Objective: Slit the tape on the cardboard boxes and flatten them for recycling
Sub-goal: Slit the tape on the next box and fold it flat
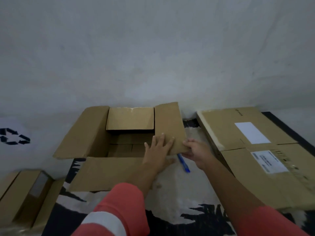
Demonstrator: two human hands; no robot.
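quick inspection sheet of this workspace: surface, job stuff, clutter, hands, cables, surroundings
surface: black-and-white patterned mat on the floor
job's things: open box in the middle, top flaps spread; large box with white labels at right; smaller boxes at lower left; blue pen-like tool poking out beneath the right hand, held or lying, cannot tell
clutter: nothing seen
hands: left hand flat on the right flap; right hand pinches that flap's near corner
cables: nothing seen
surroundings: grey wall behind; recycling symbol on a white surface at left
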